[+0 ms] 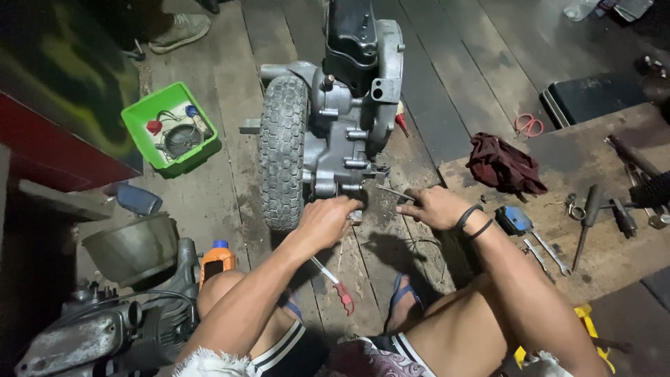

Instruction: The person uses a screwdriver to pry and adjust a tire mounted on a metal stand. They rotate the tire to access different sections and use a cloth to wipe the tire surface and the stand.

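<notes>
A grey scooter engine (345,112) with a knobbly tyre (283,150) stands on the wooden floor in front of me. My left hand (326,220) presses against the engine's lower near end, fingers curled on a part there; what it grips is hidden. My right hand (433,206), with black bands on the wrist, holds a thin metal tool (392,191) whose tip points at the engine's lower edge. A red-handled screwdriver (335,283) lies on the floor under my left forearm.
A green tray (169,126) of small parts sits to the left. A metal bowl (132,248), an orange bottle (218,260) and another engine (105,328) are near left. Wrenches (548,251), a dark red rag (504,164) and tools lie on a board at right. Someone's shoe (180,31) is at top.
</notes>
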